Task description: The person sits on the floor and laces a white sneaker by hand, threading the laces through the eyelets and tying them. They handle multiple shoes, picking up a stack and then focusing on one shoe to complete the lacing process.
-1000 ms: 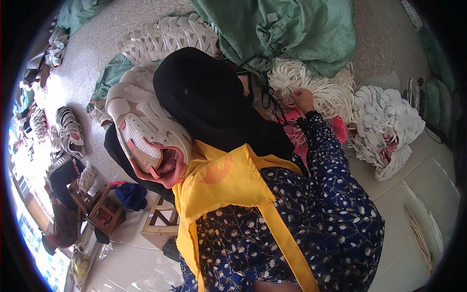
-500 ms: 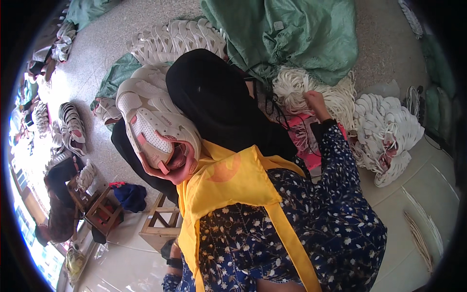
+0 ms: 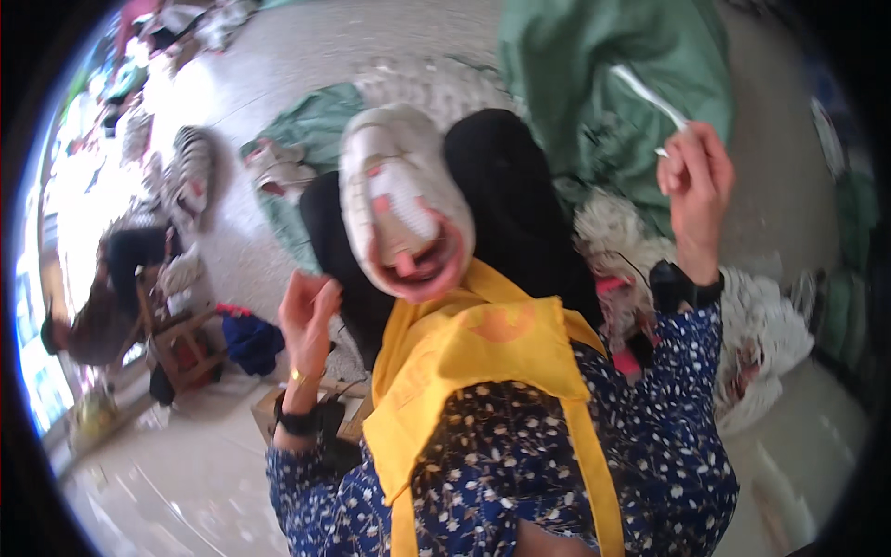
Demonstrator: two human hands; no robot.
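Note:
A white sneaker with pink lining (image 3: 405, 200) rests between my knees, its pink collar opening toward me. Its eyelet area shows no lace, as far as the blur lets me see. Held up at the right, my right hand (image 3: 698, 181) is closed on a white shoelace (image 3: 647, 93), whose blurred end sticks out to the upper left in front of the green sack. My left hand (image 3: 309, 316) hovers beside my left knee, apart from the sneaker. Its fingers are bent and smeared by motion, and I see nothing in them.
A green sack (image 3: 617, 56) stands ahead at the right, with a pile of white laces (image 3: 617, 223) below it. White shoes (image 3: 766, 325) are heaped at my right. Rows of shoes (image 3: 190, 176) line the left floor near a wooden stool (image 3: 186, 348) and another person (image 3: 102, 306).
My right hand has risen from the lace pile with a white shoelace. My left hand has come up from low at my side. The view has shifted, so the sneaker appears farther right.

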